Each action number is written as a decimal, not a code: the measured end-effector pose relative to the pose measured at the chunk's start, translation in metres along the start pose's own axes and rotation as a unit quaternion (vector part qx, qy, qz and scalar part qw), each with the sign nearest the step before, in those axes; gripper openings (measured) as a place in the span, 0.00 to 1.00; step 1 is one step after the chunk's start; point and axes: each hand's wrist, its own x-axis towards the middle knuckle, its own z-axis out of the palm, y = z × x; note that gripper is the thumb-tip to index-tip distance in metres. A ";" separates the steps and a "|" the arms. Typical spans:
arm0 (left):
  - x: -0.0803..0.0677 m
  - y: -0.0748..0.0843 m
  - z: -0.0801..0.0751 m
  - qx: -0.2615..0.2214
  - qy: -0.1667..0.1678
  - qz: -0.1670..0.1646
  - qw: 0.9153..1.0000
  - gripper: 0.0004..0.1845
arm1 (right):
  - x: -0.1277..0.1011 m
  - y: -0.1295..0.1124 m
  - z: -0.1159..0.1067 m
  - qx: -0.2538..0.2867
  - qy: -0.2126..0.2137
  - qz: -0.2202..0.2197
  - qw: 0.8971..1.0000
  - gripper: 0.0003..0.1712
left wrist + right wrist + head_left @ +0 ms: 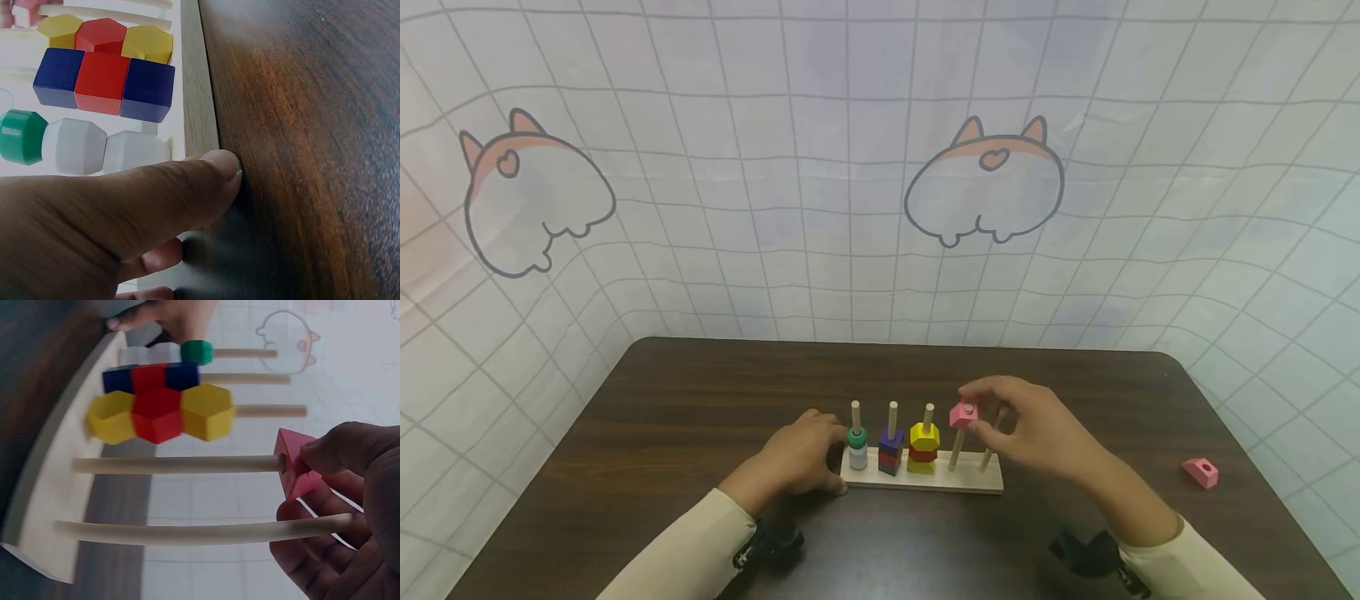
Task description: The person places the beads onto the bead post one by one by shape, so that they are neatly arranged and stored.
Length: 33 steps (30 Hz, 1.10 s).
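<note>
A wooden peg stacker's pale base (925, 485) lies on the table with several upright pegs. My left hand (801, 454) grips its left end, the thumb (206, 169) pressed along the front edge. In my right hand (1033, 429), thumb and fingers pinch a pink block (295, 464) threaded on the tip of the second peg (181, 464) from the right. The rightmost peg (206, 534) is bare and passes in front of the right fingers in the right wrist view. Stacked on the left pegs are white beads under a green bead (24, 137), blue and red cubes (103, 82), and yellow and red hexagonal blocks (156, 415).
Another pink block (1202, 472) with a hole lies on the dark wooden table (715, 392), right of the right hand. Behind the table hangs a white gridded cloth (820, 275) with animal drawings.
</note>
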 end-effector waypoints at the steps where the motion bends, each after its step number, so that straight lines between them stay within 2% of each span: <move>1: 0.000 0.000 0.000 0.000 0.000 0.000 1.000 0.32 | -0.001 0.001 0.002 0.004 -0.002 0.014 1.000 0.24; 8: 0.001 -0.001 0.001 0.003 0.000 0.001 1.000 0.31 | -0.011 0.014 0.019 0.035 -0.002 0.072 0.997 0.38; 16: 0.000 0.000 -0.001 0.005 -0.001 0.000 1.000 0.32 | -0.022 0.028 0.039 0.065 -0.013 0.121 0.990 0.48; 25: 0.000 0.001 -0.001 0.007 -0.001 -0.003 1.000 0.32 | -0.030 0.042 0.058 0.050 -0.064 0.154 0.985 0.43; 33: 0.000 0.002 -0.001 0.002 -0.001 -0.004 1.000 0.32 | -0.034 0.050 0.065 0.043 -0.071 0.154 0.985 0.42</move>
